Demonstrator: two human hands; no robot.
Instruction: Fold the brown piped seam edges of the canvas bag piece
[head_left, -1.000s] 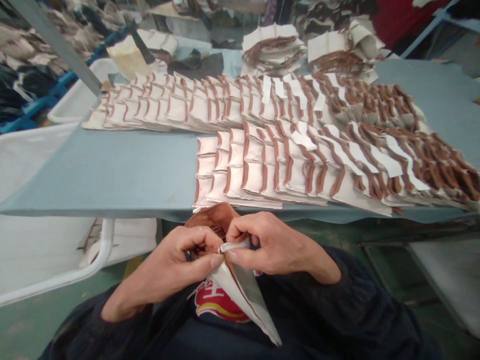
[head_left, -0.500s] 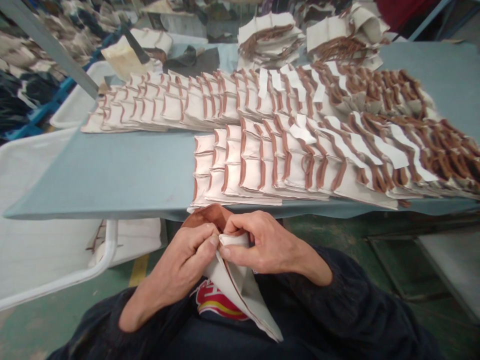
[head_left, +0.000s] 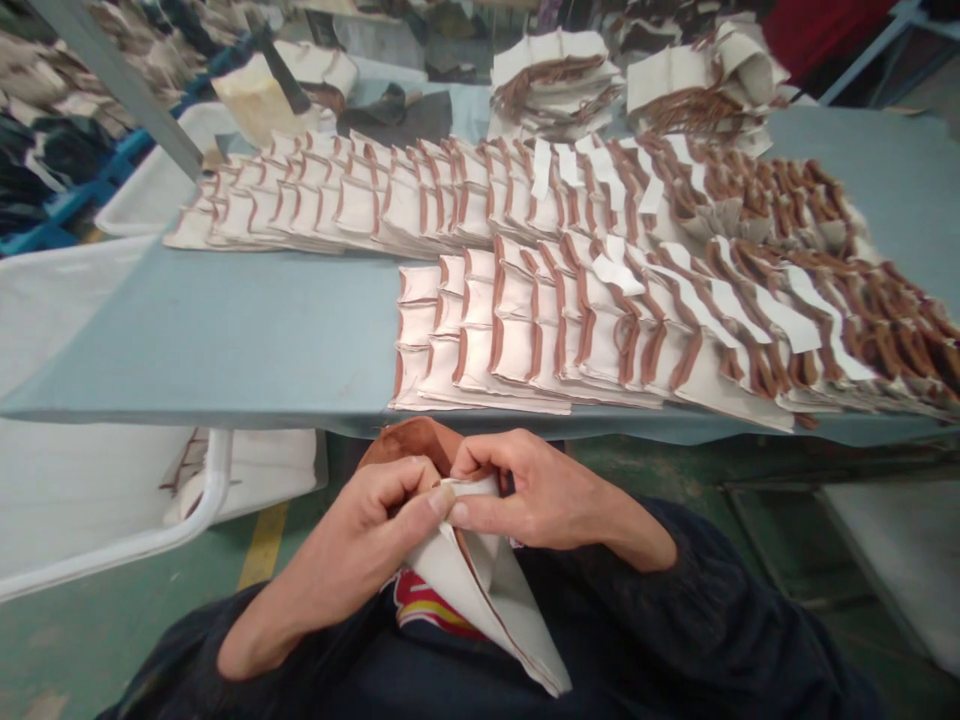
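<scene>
Close to my body I hold a folded piece of off-white fabric (head_left: 517,620) with a reddish-brown inner side, its pointed end hanging down over my lap. My left hand (head_left: 375,520) pinches its upper edge between thumb and fingers. Right beside it, my right hand (head_left: 532,490) grips the same edge, thumb in front and fingers curled behind. The two thumbs nearly meet. A brown flap (head_left: 420,438) of the piece shows behind my hands. What lies between the fingertips is hidden.
A blue-covered table (head_left: 262,340) stands before me. On it lie two long overlapping rows of similar off-white and brown pieces (head_left: 517,330), with white strips (head_left: 787,320) on some. Folded stacks (head_left: 555,85) stand behind. White bins (head_left: 217,480) are at the left.
My left thumb has moved right, over the fabric edge and closer to my right thumb. Both hands sit slightly lower in view. Both keep hold of the piece.
</scene>
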